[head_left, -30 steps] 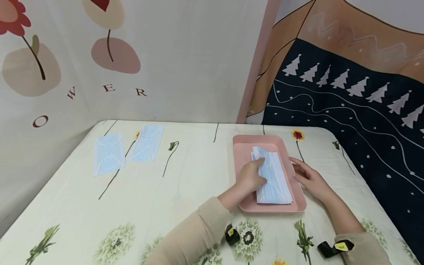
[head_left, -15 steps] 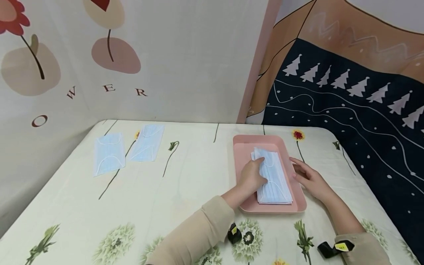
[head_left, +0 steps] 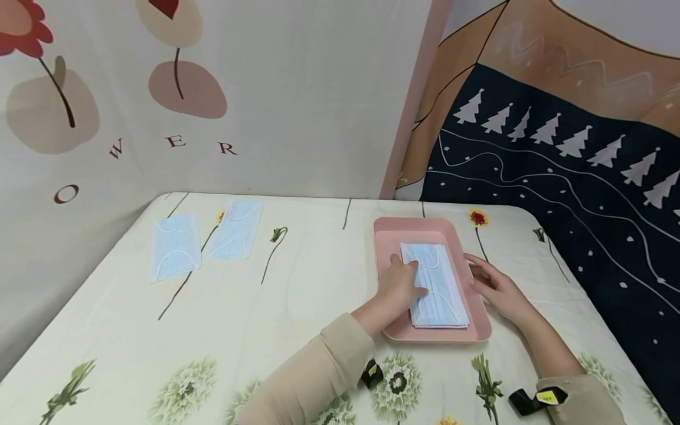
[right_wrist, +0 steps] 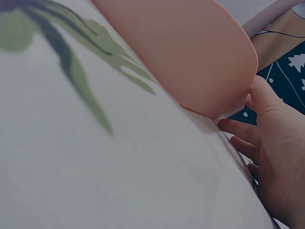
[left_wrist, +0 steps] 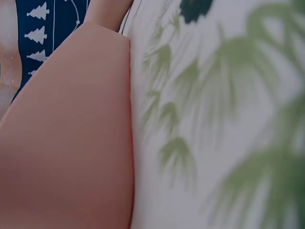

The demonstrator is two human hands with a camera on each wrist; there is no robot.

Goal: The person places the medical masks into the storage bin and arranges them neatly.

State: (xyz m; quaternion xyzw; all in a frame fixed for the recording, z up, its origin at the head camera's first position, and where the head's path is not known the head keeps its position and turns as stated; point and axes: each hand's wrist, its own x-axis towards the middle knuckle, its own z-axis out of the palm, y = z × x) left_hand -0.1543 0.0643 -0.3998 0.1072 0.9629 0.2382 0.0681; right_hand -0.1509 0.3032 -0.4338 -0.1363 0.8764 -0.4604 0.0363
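Left hand (head_left: 399, 287) presses flat on the masks (head_left: 435, 286) stacked in the pink tray (head_left: 391, 236) (counter's 3 o'clock side), squaring them; right hand (head_left: 494, 287), fingers relaxed, steadies the rim.

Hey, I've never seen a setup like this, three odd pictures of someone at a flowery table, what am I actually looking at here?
No machine here: a person works with two bare hands and wears three cameras. The wide picture comes from the head camera, looking down at a table with a flowered cloth. The two blurry close-ups come from cameras on the wrists, so they mostly show cloth and the side of a pink tray.

In the tray lies a stack of blue face masks. The left hand rests flat on the stack's left edge. The right hand lies beside the tray, fingers touching its outer wall; the right wrist picture shows that contact. Neither hand grips anything.

Two more masks lie flat at the table's far left.
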